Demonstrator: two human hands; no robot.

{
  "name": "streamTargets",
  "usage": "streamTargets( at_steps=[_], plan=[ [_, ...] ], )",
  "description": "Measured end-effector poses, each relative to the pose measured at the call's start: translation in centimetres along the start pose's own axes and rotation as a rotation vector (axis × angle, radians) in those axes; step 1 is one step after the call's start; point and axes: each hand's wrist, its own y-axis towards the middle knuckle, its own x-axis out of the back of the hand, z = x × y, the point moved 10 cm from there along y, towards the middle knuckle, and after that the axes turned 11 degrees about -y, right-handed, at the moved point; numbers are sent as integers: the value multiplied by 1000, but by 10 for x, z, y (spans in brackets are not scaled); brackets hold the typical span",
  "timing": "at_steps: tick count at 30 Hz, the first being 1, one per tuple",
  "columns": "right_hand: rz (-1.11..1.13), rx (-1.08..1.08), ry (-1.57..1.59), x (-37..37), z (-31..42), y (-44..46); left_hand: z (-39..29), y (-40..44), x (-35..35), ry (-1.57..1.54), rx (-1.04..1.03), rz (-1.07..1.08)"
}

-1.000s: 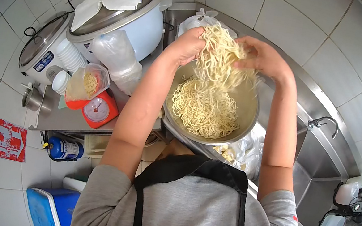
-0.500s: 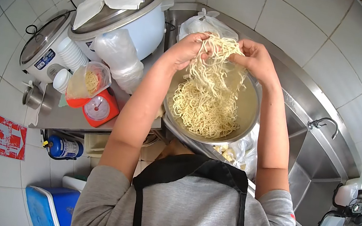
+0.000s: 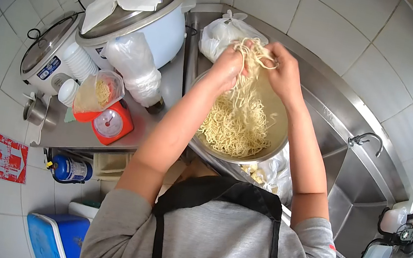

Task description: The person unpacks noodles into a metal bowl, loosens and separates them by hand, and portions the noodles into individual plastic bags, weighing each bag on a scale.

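Pale yellow noodles [image 3: 236, 131] lie in a large metal bowl [image 3: 276, 143] in front of me. Above the bowl's far side, my left hand [image 3: 229, 67] is closed on a bunch of noodles. Close beside it on the right, my right hand [image 3: 283, 71] grips the same bunch, fingers bent around the strands. Loose strands hang from both hands down toward the pile. A tied white plastic bag [image 3: 222, 36] sits just behind my left hand.
On the left stand a large rice cooker [image 3: 164, 40], a smaller cooker [image 3: 47, 53], stacked white cups [image 3: 78, 61], a plastic-wrapped bundle [image 3: 137, 68] and a red scale [image 3: 111, 124] with a noodle bag [image 3: 96, 93]. At right are a sink [image 3: 356, 181], faucet [image 3: 368, 141] and fan [image 3: 410, 250].
My hands have come closer together, and the bunch between them is smaller and narrower than before. My left hand has shifted right. Both forearms have moved, showing more of the white bag.
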Motion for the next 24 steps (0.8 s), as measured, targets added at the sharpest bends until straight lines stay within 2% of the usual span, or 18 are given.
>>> streamTargets(
  at_steps=[2,6,7,8,11,13,15,17,20,23,24],
  plan=[
    [-113,-116,31,5,-21,0,7,-5,-5,-7,23,-5],
    [58,-97,485,-15,-22,-1,-4,-6,-8,1,-21,80],
    [39,-125,465,-8,-25,1,-7,-9,-11,-8,-25,112],
    [18,-156,446,0,-30,2,-1,-14,-13,100,67,158],
    [-17,-161,421,17,-28,8,7,-12,-11,280,26,324],
    [-15,-163,480,22,-28,9,6,-11,0,290,62,253],
    [-53,-270,463,36,-33,7,5,-12,11,230,136,134],
    [-93,-275,472,40,-26,9,1,-12,13,279,158,186],
    [1,-237,390,22,-28,7,4,-10,11,391,171,294],
    [208,-190,276,-2,-40,-3,33,-9,34,1298,358,537],
    [387,-158,278,-21,-48,-12,40,-16,36,1493,387,682]
  ],
)
